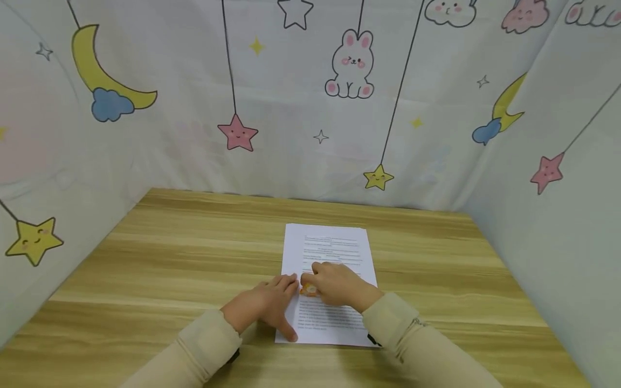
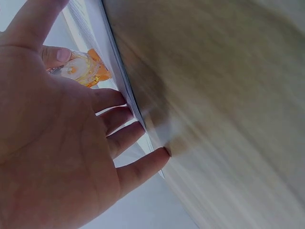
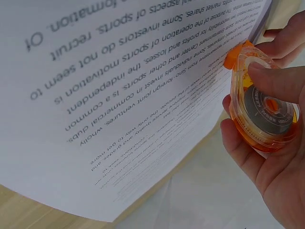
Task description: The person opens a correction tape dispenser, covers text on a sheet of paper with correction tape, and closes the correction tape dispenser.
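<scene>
A sheet of printed paper (image 1: 335, 323) lies on the wooden table, apparently atop other sheets. My right hand (image 1: 339, 283) grips an orange, see-through correction tape (image 3: 267, 105) between thumb and fingers. In the right wrist view its orange tip end is at the paper's surface; whether it touches cannot be made out. My left hand (image 1: 269, 302) rests with spread fingers on the left edge of the paper. From the left wrist view, its fingertips (image 2: 159, 160) reach the sheet's edge and the table, and the correction tape (image 2: 86, 69) shows beyond the thumb side.
The wood-grain table (image 1: 194, 248) extends around the paper on all sides. A white curtain (image 1: 301, 97) printed with stars, moons and a rabbit hangs behind it and along both sides. Dark straps show under both sleeves.
</scene>
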The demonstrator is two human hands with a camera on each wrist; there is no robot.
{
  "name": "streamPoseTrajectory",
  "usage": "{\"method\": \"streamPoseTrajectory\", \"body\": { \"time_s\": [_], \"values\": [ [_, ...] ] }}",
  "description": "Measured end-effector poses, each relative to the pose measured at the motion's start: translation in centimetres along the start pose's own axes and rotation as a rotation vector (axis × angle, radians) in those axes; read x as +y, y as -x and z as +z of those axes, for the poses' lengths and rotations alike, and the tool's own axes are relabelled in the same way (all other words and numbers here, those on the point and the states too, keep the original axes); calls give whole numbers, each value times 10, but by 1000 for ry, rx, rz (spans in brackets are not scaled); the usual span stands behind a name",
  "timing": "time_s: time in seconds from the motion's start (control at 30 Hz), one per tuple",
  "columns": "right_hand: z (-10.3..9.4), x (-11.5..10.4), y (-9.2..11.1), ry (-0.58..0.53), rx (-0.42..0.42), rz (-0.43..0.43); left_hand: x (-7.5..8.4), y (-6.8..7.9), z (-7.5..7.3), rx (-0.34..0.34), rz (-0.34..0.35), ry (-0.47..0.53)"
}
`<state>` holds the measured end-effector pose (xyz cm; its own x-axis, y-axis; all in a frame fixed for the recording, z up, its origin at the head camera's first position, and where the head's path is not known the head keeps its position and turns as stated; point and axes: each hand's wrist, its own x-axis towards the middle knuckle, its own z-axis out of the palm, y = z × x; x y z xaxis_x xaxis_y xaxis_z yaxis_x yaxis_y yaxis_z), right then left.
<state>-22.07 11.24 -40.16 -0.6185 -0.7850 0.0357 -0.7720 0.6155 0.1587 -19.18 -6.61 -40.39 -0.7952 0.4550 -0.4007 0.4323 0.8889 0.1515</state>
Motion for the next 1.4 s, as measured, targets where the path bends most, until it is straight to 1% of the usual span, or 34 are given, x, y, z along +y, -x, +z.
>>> {"method": "streamPoseTrajectory", "body": {
  "time_s": [0.3, 0.43, 0.53, 0.7, 0.9, 1.03, 1.3, 1.4],
  "values": [
    [1, 5, 7, -4, -20, -6, 3, -1, 0, -23, -4, 18],
    [2, 11, 13, -9, -9, -8, 4, -2, -1, -30, -8, 20],
    [3, 15, 18, -15, -12, 3, 4, -2, -1, -35, -7, 14],
    [3, 19, 24, -34, -25, 22, 4, -1, -1, -41, -12, 31],
    [3, 24, 31, -33, 22, 5, 4, 0, -2, -32, -6, 42],
    [4, 28, 37, -25, 55, -9, 2, 0, -3, -45, -7, 40],
    [7, 35, 51, 0, 89, -19, 2, -1, -3, -42, -13, 30],
    [8, 37, 53, -13, 101, -31, 2, -1, -2, -37, -13, 28]
  ]
}}
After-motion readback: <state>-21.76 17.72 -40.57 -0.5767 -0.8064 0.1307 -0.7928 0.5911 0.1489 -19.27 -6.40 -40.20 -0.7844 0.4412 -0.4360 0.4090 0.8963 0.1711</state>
